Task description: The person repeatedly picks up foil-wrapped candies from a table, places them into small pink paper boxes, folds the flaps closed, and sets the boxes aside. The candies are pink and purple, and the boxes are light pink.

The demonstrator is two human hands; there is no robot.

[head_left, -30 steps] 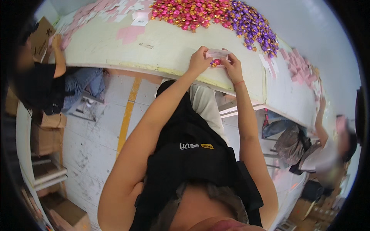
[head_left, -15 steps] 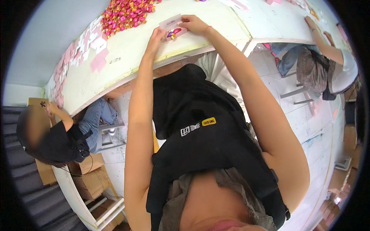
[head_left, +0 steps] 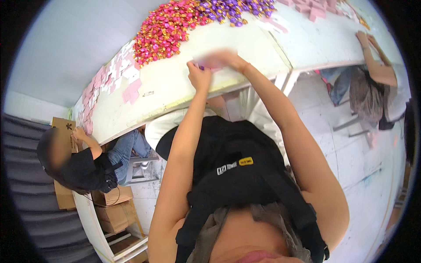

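Observation:
Near the front edge of the white table (head_left: 175,83), my left hand (head_left: 200,75) is closed round the left end of a small pink box (head_left: 215,69). A purple-wrapped candy (head_left: 201,67) shows in it beside my fingers. My right hand (head_left: 222,58) is over the box's right side, smeared by motion, so its fingers cannot be made out. Most of the box is hidden by the two hands. Beyond them lie a heap of pink-and-gold wrapped candies (head_left: 162,33) and, to its right, a heap of purple-and-gold ones (head_left: 237,11).
Flat pink and white card pieces (head_left: 112,70) are spread along the table's left part. Pink boxes (head_left: 315,9) are piled at the far right. Co-workers sit at the left (head_left: 79,153) and right (head_left: 372,87). Cardboard cartons (head_left: 115,215) stand at the lower left.
The view has shifted, bringing the purple heap and pink boxes into sight. My right hand has moved over the box and blurred. The box's raised flap and candies are now mostly covered.

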